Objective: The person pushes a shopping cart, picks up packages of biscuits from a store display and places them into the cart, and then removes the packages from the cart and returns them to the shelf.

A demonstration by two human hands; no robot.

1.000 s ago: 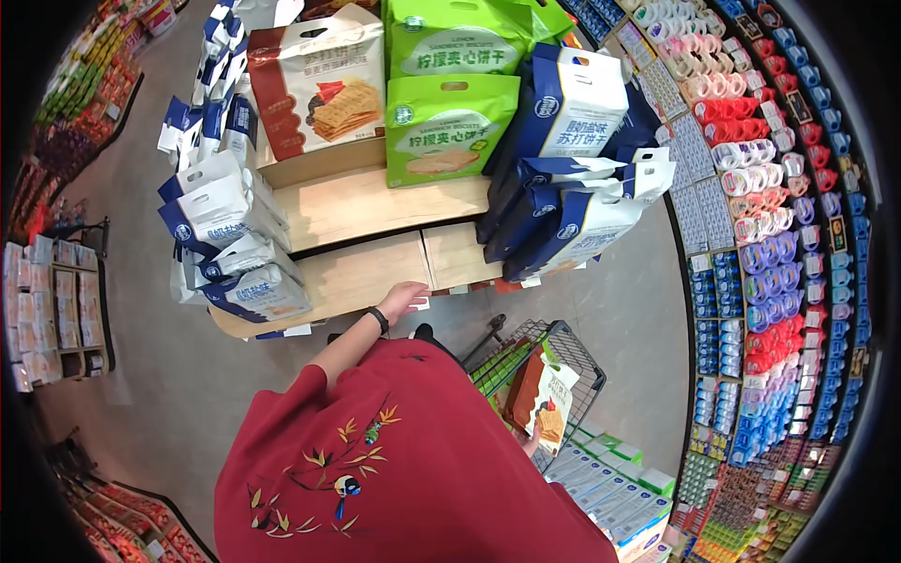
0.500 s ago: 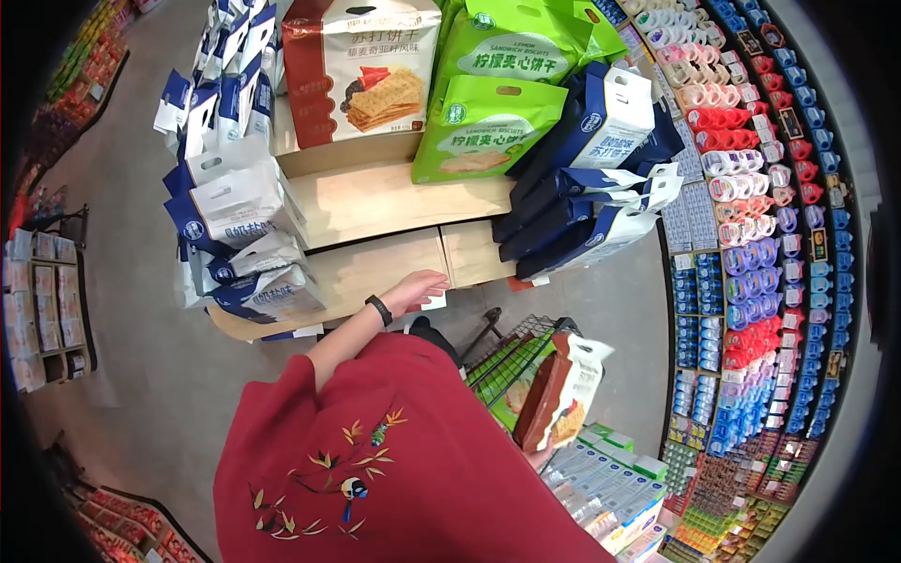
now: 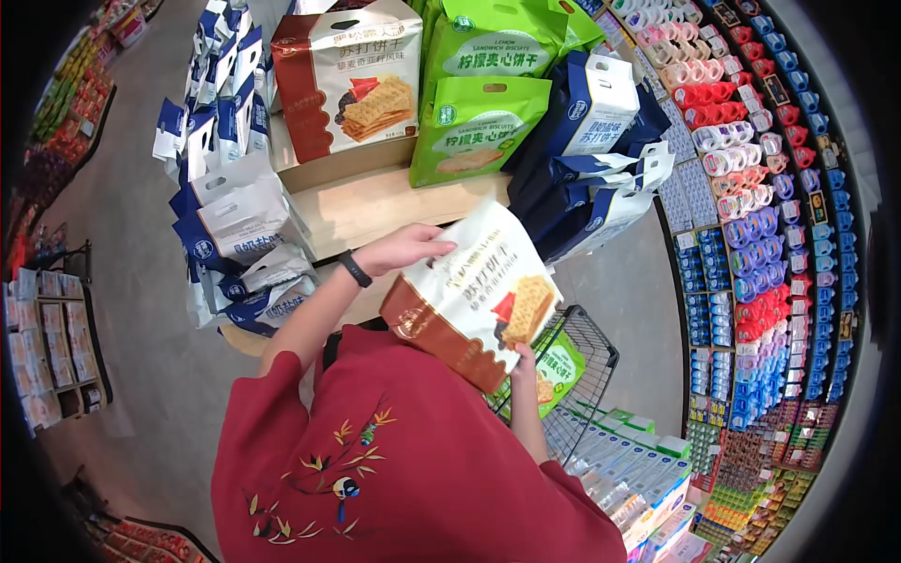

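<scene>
A white and brown-red bag of soda crackers (image 3: 488, 291) is tilted in front of my chest, held between both hands. My left hand (image 3: 408, 249), with a black band at the wrist, grips the bag's upper left edge, fingers closed over it. Around the lower right side, the fingers of my right hand (image 3: 523, 362) are wrapped. Behind the bag is a wooden display shelf (image 3: 375, 202). On it stand a similar red and white cracker bag (image 3: 347, 84) and green lemon biscuit bags (image 3: 479, 131).
Blue and white biscuit bags stand at the shelf's left (image 3: 239, 211) and right (image 3: 601, 103). A black wire shopping cart (image 3: 601, 361) with a green biscuit bag (image 3: 560, 368) is at my right, near stacked boxes (image 3: 624, 460). Racks of colourful goods (image 3: 751, 253) line the right side.
The cracker bag has come up from beside the cart to in front of me. My left hand, open over the lower shelf before, now grips it too.
</scene>
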